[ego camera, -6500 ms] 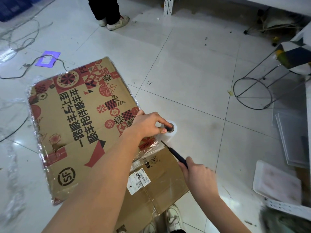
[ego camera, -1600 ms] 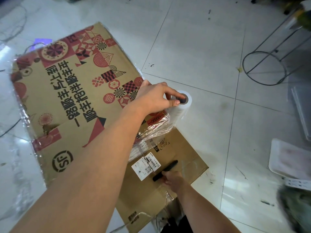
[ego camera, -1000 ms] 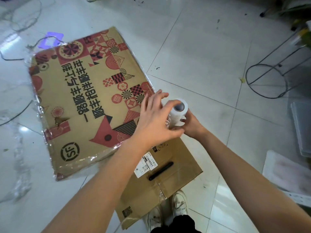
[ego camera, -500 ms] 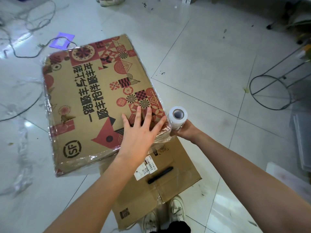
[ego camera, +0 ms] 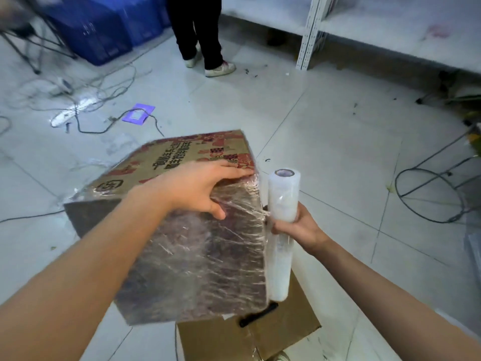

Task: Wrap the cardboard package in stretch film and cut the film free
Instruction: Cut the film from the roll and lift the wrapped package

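In the middle of the frame the cardboard package (ego camera: 182,162), already sheathed in crinkled stretch film (ego camera: 208,256), is tilting up on edge, its printed face turning toward the top of the frame and its film-covered side facing the camera. The left hand (ego camera: 200,188) is lying over the package's upper edge, fingers straight along the printed face and thumb hanging down over the filmed side, so this grip is spread and pressing rather than curling round anything. Just right of the package, the right hand (ego camera: 299,227) is gripping the film roll (ego camera: 282,230) around its middle, fingers curled round it, holding it upright and close against the package's right edge. Below the package, at the bottom centre, a flattened cardboard sheet (ego camera: 286,332) is lying on the tiled floor (ego camera: 325,142), with a black knife (ego camera: 257,315) resting on it, partly hidden by the package's lower corner. At the upper centre a second person's legs (ego camera: 205,29) are standing beside blue crates (ego camera: 104,24) in the upper left, and loose cables (ego camera: 86,92) are trailing across the floor at the left.
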Available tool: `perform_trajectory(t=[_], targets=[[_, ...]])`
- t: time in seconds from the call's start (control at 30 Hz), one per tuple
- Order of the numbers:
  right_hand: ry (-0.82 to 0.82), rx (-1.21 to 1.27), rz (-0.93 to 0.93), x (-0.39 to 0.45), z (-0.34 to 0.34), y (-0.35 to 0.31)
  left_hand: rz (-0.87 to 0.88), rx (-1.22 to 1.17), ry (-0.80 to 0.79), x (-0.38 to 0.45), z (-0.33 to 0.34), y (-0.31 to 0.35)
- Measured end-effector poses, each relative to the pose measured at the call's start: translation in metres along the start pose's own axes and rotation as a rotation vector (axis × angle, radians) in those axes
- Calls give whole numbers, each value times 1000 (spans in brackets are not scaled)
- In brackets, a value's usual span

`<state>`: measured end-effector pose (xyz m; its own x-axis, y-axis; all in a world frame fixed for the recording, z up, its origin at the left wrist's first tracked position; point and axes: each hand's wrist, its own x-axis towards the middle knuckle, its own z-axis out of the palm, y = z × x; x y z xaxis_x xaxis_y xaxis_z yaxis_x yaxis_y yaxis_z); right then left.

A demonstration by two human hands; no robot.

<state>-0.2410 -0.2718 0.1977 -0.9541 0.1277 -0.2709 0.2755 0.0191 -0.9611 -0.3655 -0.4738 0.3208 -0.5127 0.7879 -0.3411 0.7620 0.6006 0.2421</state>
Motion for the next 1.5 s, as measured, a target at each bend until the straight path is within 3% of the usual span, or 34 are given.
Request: perform_trajectory(t=[0.17,0.37,0.57,0.77,0.93,1.17,1.3,1.5], targets=[[30,102,-19,-6,-6,-19,-18,-176,-8,8,-10,4],[131,127,9,4,-27,-7,84,-4,206,25,1,31],[74,109,-14,13,-35,-3,245,222,460,34,26,40],[40,139,37,21,-39,-4,284,20,517,48,26,39],[-91,128,87,25,-48,-5,182,-130,621,56,24,41],[-243,130,196,24,-68,-7,170,-29,784,63,31,54],[-236,204,239,27,-81,-6,226,88,876,68,40,52],[-134,154,146,29,-77,-4,266,157,909,72,39,44]])
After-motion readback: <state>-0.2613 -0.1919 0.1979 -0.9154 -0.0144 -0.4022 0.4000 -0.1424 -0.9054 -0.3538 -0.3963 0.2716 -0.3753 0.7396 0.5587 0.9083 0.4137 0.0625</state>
